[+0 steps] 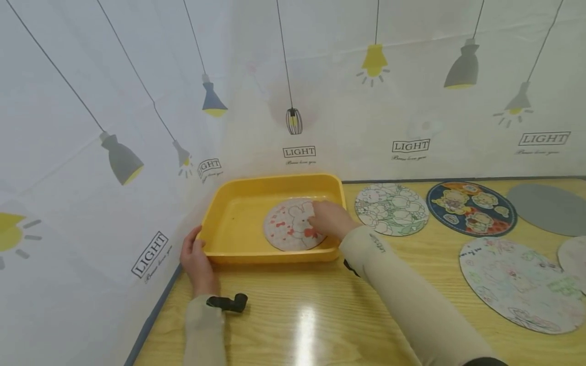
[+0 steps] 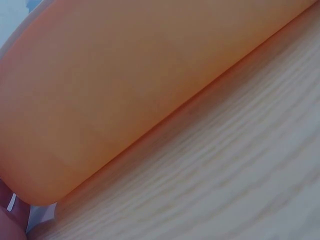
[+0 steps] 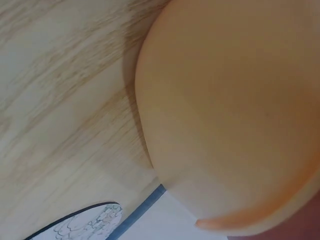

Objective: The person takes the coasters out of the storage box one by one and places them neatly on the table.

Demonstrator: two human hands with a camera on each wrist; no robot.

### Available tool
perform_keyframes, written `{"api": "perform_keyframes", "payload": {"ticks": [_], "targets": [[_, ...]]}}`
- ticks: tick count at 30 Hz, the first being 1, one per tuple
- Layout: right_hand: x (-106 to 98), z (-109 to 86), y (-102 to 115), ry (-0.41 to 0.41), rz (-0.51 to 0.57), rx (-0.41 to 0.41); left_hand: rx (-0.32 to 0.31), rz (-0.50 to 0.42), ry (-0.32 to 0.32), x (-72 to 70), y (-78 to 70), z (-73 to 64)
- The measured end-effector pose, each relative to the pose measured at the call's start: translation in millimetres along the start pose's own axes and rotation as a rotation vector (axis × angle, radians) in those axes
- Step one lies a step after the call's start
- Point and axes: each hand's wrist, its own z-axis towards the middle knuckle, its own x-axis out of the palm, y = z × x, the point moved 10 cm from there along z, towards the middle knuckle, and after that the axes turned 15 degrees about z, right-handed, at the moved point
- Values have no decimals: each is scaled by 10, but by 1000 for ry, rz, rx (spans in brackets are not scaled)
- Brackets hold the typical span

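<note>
In the head view a yellow plastic tray sits on the wooden table against the back wall. My left hand grips its left front corner, fingers along the outer wall and thumb near the rim. Inside the tray is a round mat printed with a white bunny and red bows. My right hand reaches over the right rim and holds this mat at its right edge; the fingertips are partly hidden. Both wrist views are mostly filled by the tray's outer wall, and the right one also shows its side.
Right of the tray lie a flower-print round mat, a dark blue one with cartoon figures and a plain grey one. A larger pale doodled mat is nearer, with another at the right edge. Printed wall sheeting borders the left and back.
</note>
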Motion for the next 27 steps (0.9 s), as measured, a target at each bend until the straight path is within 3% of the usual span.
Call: {"api": "perform_keyframes", "payload": {"ticks": [13, 18, 27], "targets": [[186, 130, -117, 57, -233, 69, 2, 25, -5, 13, 18, -17], [198, 155, -121, 58, -160, 92, 2, 23, -12, 9, 4, -4], [154, 96, -81, 40, 97, 141, -16, 47, -8, -17, 11, -5]]}}
